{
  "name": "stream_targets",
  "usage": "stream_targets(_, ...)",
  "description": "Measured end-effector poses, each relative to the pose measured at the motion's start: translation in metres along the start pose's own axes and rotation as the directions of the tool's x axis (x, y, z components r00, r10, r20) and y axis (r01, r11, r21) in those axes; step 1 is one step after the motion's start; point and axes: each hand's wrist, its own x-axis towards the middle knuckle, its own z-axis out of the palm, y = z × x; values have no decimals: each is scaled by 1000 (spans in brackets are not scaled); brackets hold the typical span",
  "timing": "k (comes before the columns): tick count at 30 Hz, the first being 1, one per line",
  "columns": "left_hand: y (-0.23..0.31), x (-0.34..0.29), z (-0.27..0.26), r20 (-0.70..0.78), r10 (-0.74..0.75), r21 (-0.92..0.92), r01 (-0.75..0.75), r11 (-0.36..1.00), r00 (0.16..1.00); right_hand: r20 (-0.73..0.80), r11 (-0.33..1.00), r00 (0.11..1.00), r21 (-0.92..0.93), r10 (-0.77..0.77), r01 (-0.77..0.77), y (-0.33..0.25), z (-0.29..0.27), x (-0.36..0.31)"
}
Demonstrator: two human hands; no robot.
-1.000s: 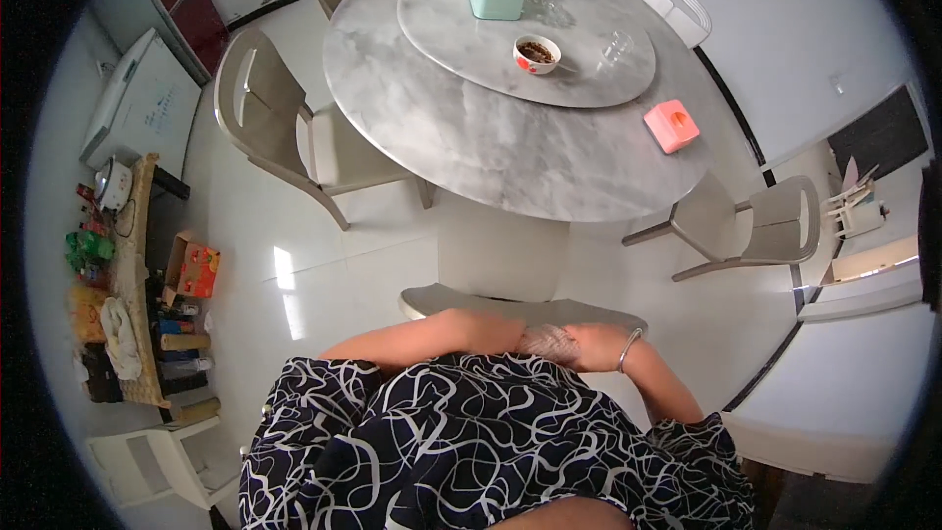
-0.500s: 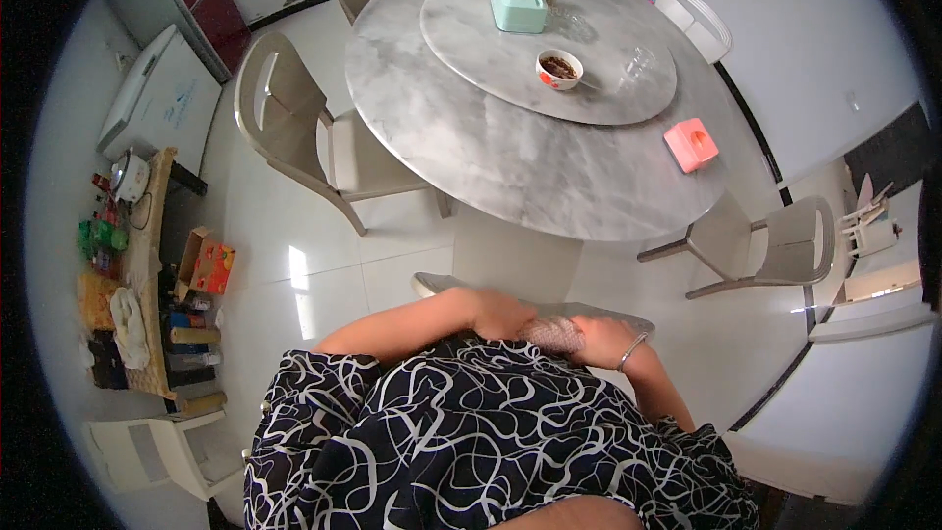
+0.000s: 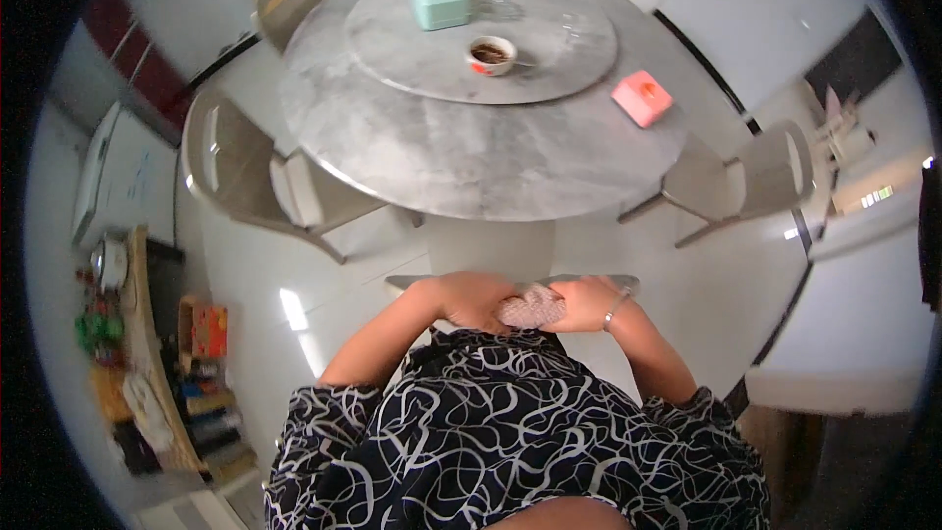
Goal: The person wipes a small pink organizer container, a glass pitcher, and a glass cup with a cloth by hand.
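Note:
A bunched, pale pinkish-grey cloth with a bumpy texture [image 3: 533, 305] is held between my two hands, in front of my waist. My left hand [image 3: 476, 300] closes round its left end, slightly smeared by motion. At the other end, my right hand [image 3: 586, 303] grips it with curled fingers, a bracelet on that wrist. Just beyond and below the hands is a beige chair [image 3: 493, 245], its top edge partly hidden by them.
Ahead stands a round grey marble table [image 3: 412, 162] with a turntable [image 3: 422, 74]. It bears a green tissue box [image 3: 440, 2], a bowl of dark liquid [image 3: 491, 56] and a pink tissue box [image 3: 643, 98]. Chairs flank it; a cluttered shelf [image 3: 147, 324] runs along the left.
My view has turned slightly, so the table sits further left and higher. Both hands, still holding the cloth, appear farther out from my body, and more of the cloth's bunched shape shows.

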Motion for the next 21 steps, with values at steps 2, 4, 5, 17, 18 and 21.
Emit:
stream_targets(2,3,-1,3,0,-74,60,74,995,997,-7,996,997,-41,-78,77,1,2,0)
stream_targets(4,16,-3,0,19,-213,100,210,973,977,-34,996,995,-32,-90,89,3,1,1)
stream_targets(5,5,-4,10,-58,-164,130,170,977,985,-42,989,989,-48,-145,143,3,2,-1)
stream_targets(17,74,35,46,-467,217,285,-86,955,857,-820,817,563,255,-101,517,27,55,-66)
stream_targets(18,89,47,50,-421,232,247,-135,960,877,-802,786,594,328,-61,524,38,55,-85)
stream_targets(21,126,101,63,-228,238,193,-196,961,944,-429,588,895,758,124,282,91,64,-147)
